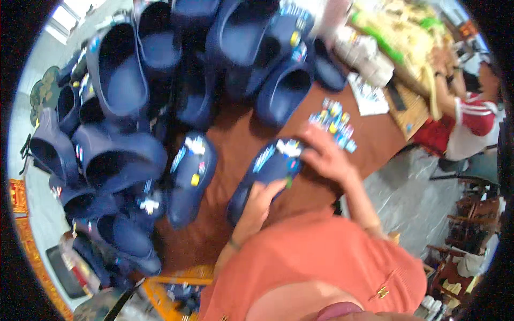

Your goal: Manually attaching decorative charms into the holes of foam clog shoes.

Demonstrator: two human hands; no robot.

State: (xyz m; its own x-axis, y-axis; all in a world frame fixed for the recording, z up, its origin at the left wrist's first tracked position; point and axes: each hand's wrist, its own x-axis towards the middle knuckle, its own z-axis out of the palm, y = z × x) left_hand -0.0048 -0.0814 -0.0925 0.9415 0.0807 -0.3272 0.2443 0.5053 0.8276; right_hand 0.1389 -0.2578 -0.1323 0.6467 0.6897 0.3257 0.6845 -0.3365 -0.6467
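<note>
On the brown tabletop in front of me lies a dark blue clog with white, light blue and other small charms on its toe. My left hand rests against its near part, closed, with a small green charm at the fingertips. By the toe's right edge is my right hand, blurred, its thumb and fingers apart; nothing shows in it. A second clog with white, blue and yellow charms lies to the left. Beyond my right hand is a scatter of small colourful charms.
Many dark blue clogs are heaped on the left and far sides of the brown table. A white paper lies at the far right, near a person in a red and white sleeve. An orange crate stands at lower left.
</note>
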